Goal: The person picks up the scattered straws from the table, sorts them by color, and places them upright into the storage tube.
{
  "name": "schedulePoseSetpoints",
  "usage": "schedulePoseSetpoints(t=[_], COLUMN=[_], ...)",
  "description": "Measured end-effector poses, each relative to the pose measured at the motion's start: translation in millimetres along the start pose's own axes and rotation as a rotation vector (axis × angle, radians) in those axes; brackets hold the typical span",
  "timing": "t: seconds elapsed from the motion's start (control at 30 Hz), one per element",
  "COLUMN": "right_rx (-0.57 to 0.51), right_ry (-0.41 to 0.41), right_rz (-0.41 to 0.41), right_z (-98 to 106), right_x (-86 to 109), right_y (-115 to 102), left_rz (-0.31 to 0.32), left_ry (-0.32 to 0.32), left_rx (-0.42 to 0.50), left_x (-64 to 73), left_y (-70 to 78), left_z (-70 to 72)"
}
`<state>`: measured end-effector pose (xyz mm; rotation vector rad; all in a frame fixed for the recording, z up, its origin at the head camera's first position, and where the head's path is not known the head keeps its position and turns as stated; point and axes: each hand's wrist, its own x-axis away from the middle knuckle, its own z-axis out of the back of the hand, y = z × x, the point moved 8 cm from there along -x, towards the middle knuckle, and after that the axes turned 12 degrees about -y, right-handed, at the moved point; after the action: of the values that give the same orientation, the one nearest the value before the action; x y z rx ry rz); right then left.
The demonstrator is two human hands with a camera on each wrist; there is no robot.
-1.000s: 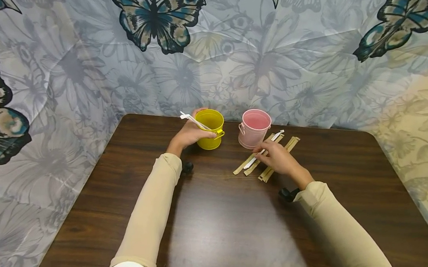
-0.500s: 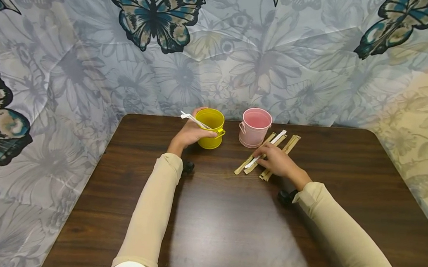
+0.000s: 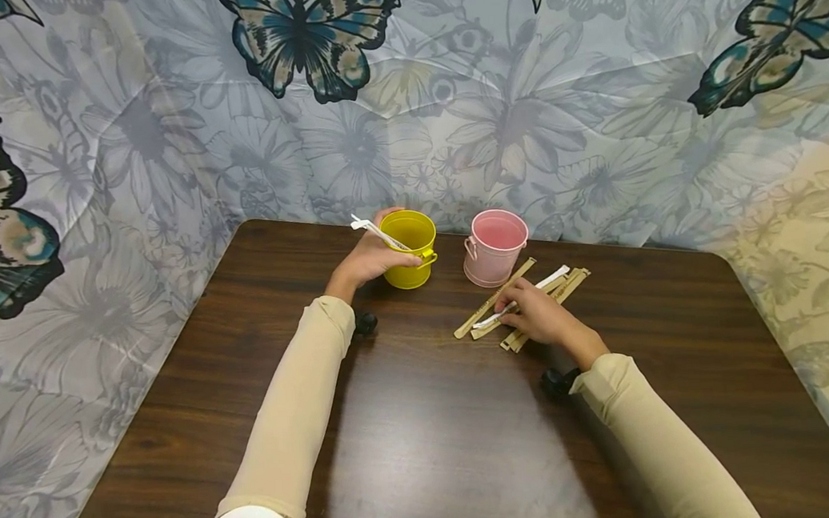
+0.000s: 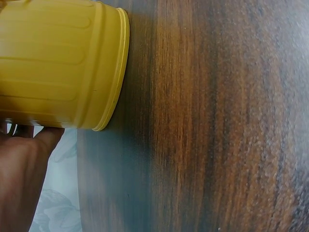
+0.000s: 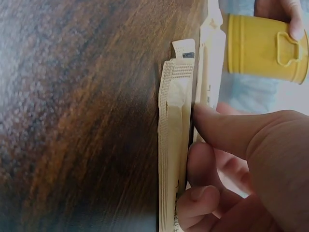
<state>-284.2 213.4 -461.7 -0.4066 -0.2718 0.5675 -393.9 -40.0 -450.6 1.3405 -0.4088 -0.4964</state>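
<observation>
My left hand [image 3: 369, 256] grips the small yellow bucket [image 3: 409, 278], thumb on its near side, fingers behind. A white paper-wrapped straw [image 3: 372, 230] leans out over its left rim. The left wrist view shows the bucket's ribbed side [image 4: 48, 63]. My right hand [image 3: 541, 312] pinches another white paper-wrapped straw [image 3: 554, 277] between thumb and fingers, partly hiding it. Slim brown paper-wrapped sticks [image 3: 479, 311] lie under and beside this hand. In the right wrist view, a brown wrapped stick [image 5: 174, 111] lies flat beside the curled fingers.
A pink bucket [image 3: 490, 266] stands upright just behind the sticks. The dark wooden table [image 3: 426, 427] reaches back to a butterfly-print cloth [image 3: 556, 121] hanging behind it.
The right hand's white straw has swung, its far end shifting right and toward me. The brown stick below it has turned with it. The left hand and yellow bucket have hardly moved.
</observation>
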Motion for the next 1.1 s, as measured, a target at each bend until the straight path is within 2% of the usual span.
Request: schedulePoseSetpoints(t=[0.37, 0.53, 0.87, 1.1], right_rx=[-0.005, 0.023, -0.005, 0.003], right_ry=[-0.027, 0.01, 0.061, 0.078], right_rz=[0.055, 0.061, 0.072, 0.105], right_z=[1.1, 7.7, 30.8, 44.6], right_x=[-0.1, 1.4, 2.2, -3.4], right_y=[-1.5, -3.5, -17.8, -39.5], left_rz=[0.022, 0.038, 0.0, -0.007], left_ry=[-0.029, -0.041, 0.02, 0.014], left_rx=[0.021, 0.018, 0.003, 0.029], left_x=[0.8, 5.7, -1.4, -0.6], left_y=[7.5, 17.2, 2.0, 1.2], left_z=[-2.0, -3.9, 1.3, 0.3])
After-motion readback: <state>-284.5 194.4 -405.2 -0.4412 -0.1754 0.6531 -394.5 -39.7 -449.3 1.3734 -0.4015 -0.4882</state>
